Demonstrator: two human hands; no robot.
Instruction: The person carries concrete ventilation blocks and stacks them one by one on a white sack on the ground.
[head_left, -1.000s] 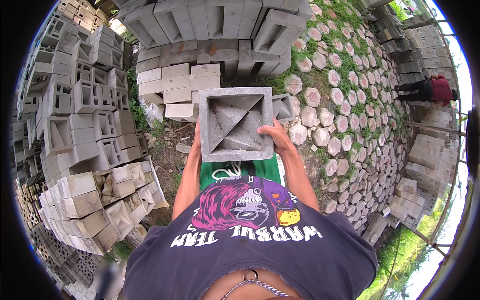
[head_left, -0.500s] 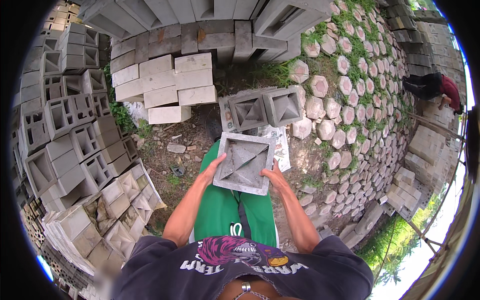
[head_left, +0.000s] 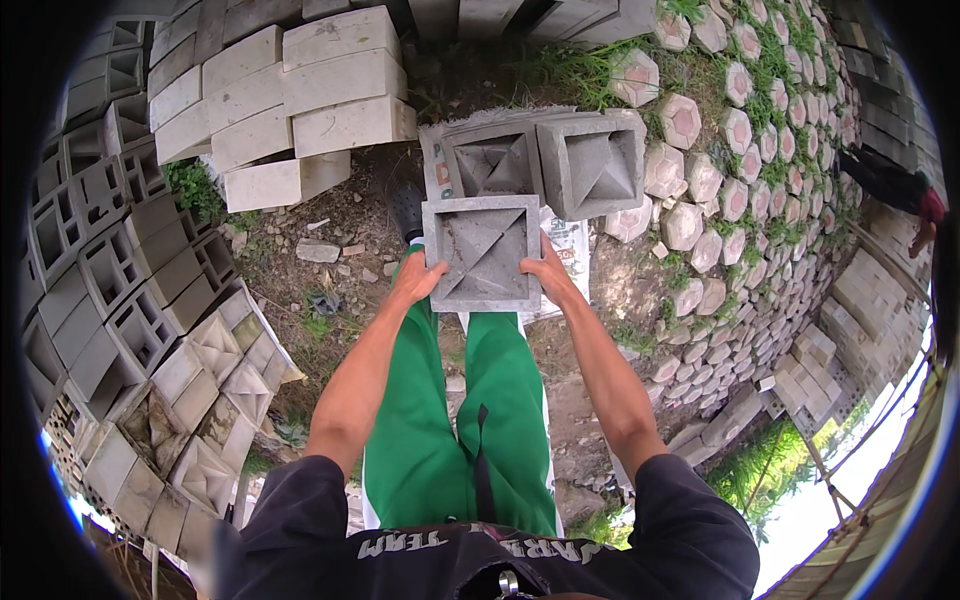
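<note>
Between my two hands is a square grey concrete block with a recessed face whose creases cross like an X. My left hand grips its left side, and my right hand grips its right side; fingers of both are partly hidden by the block. Just beyond it stand two similar blocks: one dark-faced block directly ahead, partly covered by the held one, and another lighter block to its right. Both rest on printed sacking laid over the ground.
Pale rectangular blocks are stacked at the far left. Hollow blocks and patterned blocks fill the left side. Hexagonal pavers with grass between them spread over the right. Another person stands at the far right edge.
My arms have stretched forward, carrying the block away from my lap toward the two blocks on the sacking. The block is now squarer to me. My view has shifted too.
</note>
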